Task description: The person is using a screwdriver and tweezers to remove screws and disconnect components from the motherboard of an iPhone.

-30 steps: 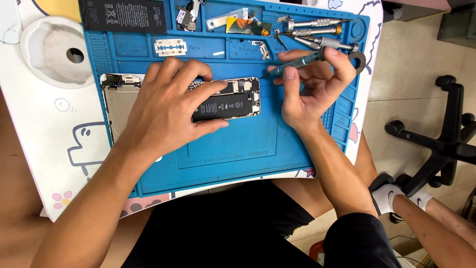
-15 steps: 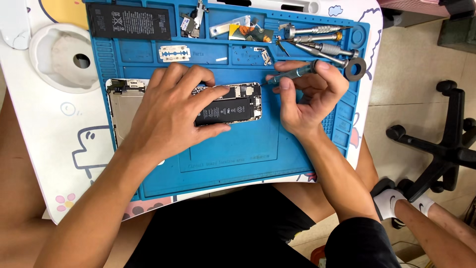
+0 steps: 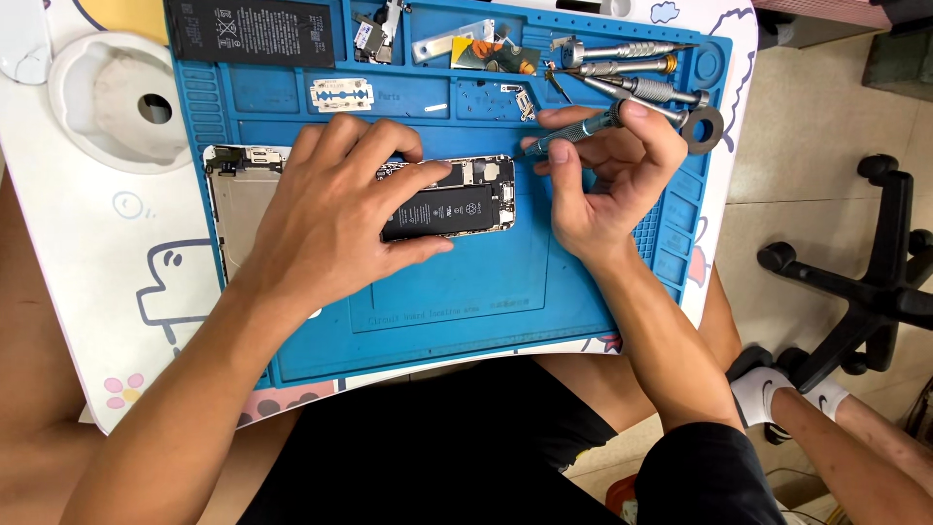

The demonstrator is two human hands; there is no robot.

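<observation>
Screw work on one opened silver smartphone (image 3: 457, 199), lying mid-mat on the blue silicone repair mat (image 3: 457, 301). The left hand (image 3: 335, 219) presses it flat, fingers spread. The right hand (image 3: 607, 180) pinches one slim grey screwdriver (image 3: 573, 131); next, seating its tip needs care. Farther, perhaps three spare drivers (image 3: 622, 58).

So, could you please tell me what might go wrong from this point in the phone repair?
The screwdriver tip in the right hand hovers near the top edge of the opened phone; a slip could gouge its boards or battery. The left hand pins the phone while its lifted screen lies beside it, so a shift might strain the joint between them. Small loose parts on the blue mat could be knocked away.
</observation>
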